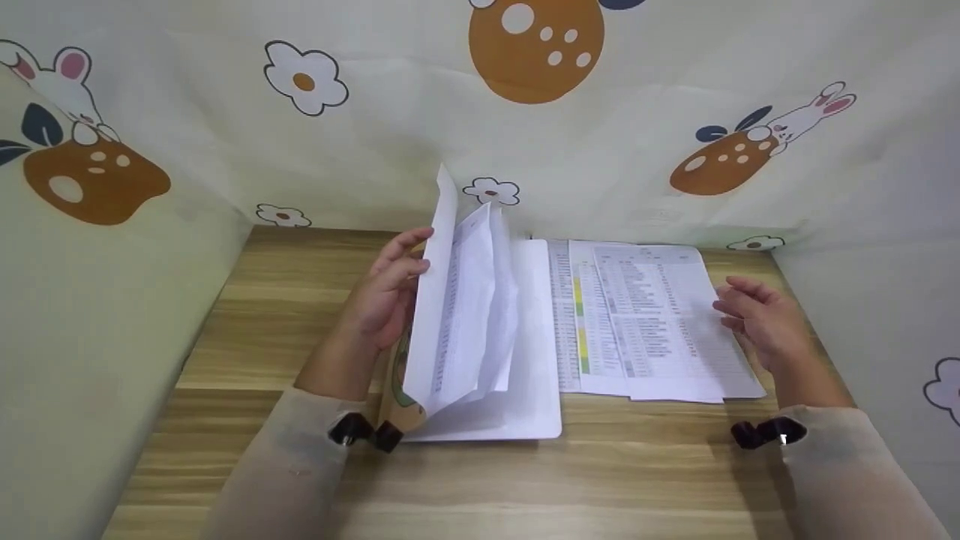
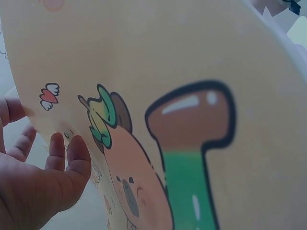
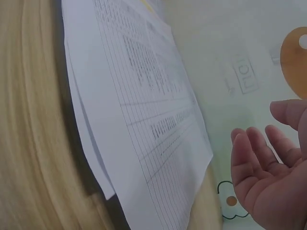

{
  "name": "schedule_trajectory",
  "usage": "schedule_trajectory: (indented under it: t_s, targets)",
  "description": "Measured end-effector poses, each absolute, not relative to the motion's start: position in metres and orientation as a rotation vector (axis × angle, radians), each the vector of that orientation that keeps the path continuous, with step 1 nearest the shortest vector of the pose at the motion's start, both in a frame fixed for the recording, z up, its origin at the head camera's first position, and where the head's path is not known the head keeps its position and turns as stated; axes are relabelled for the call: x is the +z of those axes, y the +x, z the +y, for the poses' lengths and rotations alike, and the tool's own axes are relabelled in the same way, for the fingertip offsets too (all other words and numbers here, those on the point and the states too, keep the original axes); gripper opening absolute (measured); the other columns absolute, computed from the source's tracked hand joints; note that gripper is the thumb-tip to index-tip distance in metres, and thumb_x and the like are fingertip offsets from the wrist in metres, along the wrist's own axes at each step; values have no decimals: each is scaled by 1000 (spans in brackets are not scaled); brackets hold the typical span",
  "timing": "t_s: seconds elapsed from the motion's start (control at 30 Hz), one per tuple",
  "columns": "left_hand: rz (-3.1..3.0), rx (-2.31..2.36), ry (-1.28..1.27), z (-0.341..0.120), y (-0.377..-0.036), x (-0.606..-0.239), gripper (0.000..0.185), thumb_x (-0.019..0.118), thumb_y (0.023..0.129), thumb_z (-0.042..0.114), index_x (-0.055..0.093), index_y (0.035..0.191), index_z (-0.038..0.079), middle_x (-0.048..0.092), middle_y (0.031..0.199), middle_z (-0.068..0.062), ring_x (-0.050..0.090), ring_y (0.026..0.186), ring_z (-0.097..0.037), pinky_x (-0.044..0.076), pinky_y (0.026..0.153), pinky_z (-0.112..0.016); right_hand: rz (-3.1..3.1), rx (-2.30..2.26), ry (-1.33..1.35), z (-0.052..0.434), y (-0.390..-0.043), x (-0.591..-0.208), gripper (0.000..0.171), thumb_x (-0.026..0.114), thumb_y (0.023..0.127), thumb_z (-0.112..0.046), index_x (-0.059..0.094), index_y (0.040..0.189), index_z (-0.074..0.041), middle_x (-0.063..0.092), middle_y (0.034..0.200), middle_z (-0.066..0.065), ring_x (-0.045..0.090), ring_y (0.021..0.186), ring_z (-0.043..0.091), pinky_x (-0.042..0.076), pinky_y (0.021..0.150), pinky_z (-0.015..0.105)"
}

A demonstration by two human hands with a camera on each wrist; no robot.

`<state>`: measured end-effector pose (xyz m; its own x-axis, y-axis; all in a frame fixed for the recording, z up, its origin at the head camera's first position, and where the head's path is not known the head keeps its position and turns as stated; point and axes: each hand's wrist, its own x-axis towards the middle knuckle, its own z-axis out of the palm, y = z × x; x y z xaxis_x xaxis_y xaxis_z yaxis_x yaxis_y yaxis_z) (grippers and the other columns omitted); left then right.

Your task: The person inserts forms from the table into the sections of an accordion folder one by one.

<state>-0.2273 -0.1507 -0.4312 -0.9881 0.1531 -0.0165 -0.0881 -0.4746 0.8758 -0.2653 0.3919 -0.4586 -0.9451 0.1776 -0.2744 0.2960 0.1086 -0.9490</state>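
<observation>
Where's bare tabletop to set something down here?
Free: the near strip of the wooden table in front of the folder and printed sheets, and the far-left patch beside the left hand. Crowded: the middle and right, under paper; the right hand is at the sheets' edge.

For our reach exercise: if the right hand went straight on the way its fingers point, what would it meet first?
Probably the printed sheets: the right hand is open, fingers pointing left toward their right edge. Whether it hovers above them is unclear.
</observation>
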Motion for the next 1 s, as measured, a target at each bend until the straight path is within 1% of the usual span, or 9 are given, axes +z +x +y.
schedule_trajectory:
  t_s: [0.17, 0.27, 0.4, 0.47, 0.53, 0.63, 0.67, 0.8, 1.0]
  targets:
    - [1528, 2587, 114, -150, -227, -431, 38, 52, 102, 4, 65, 130, 26, 60, 129, -6, 63, 108, -21, 55, 84, -32, 2525, -1609, 509, 403, -277, -465, 57, 70, 103, -39, 55, 151, -14, 65, 109, -22, 67, 104, 1, 59, 89, 20]
    - [1532, 2582, 117, -150, -227, -432, 39, 51, 102, 4, 64, 132, 25, 60, 129, -6, 63, 108, -21, 55, 84, -31, 2600, -1454, 506, 408, -284, -470, 71, 68, 104, -41, 43, 162, -8, 64, 122, -12, 64, 108, 3, 58, 91, 21]
    - [1529, 2586, 113, -149, -227, -433, 40, 50, 101, 4, 63, 132, 24, 60, 129, -5, 63, 107, -21, 54, 84, -31, 2646, -1276, 504, 410, -291, -475, 76, 68, 104, -43, 39, 165, -8, 60, 149, 13, 63, 125, 19, 55, 105, 32]
    - [1521, 2585, 110, -149, -227, -433, 40, 49, 100, 4, 62, 133, 23, 60, 129, -6, 64, 108, -22, 55, 84, -31, 2666, -1200, 503, 409, -294, -478, 77, 69, 103, -40, 38, 165, -7, 55, 157, 21, 60, 133, 28, 52, 106, 35]
    - [1514, 2577, 110, -149, -227, -433, 40, 49, 101, 4, 61, 134, 24, 59, 131, -7, 64, 109, -25, 55, 85, -32, 2678, -1141, 509, 407, -296, -481, 80, 72, 101, -38, 37, 165, -5, 52, 160, 25, 55, 141, 37, 50, 110, 44]
    - [1512, 2561, 104, -149, -227, -433, 41, 49, 102, 5, 60, 136, 24, 59, 133, -7, 65, 112, -28, 55, 84, -33, 2694, -1077, 500, 403, -296, -488, 85, 76, 98, -33, 34, 165, -1, 48, 161, 29, 54, 141, 43, 51, 110, 47]
    - [1513, 2558, 102, -149, -227, -433, 41, 50, 102, 5, 60, 137, 24, 59, 134, -7, 65, 112, -28, 56, 84, -33, 2700, -1048, 491, 402, -296, -490, 88, 77, 97, -33, 32, 165, -1, 46, 162, 30, 53, 142, 44, 49, 114, 51]
    - [1514, 2554, 99, -149, -227, -433, 41, 51, 102, 6, 60, 137, 24, 59, 134, -7, 64, 113, -28, 56, 84, -33, 2733, -946, 408, 398, -295, -495, 96, 79, 95, -36, 27, 166, 1, 40, 164, 34, 48, 145, 50, 42, 120, 59]
    - [1508, 2558, 101, -150, -228, -435, 40, 50, 102, 6, 60, 136, 25, 59, 134, -7, 63, 113, -28, 56, 83, -33, 2779, -874, 321, 395, -293, -497, 94, 78, 95, -34, 27, 165, 3, 41, 161, 36, 47, 141, 52, 39, 118, 65]
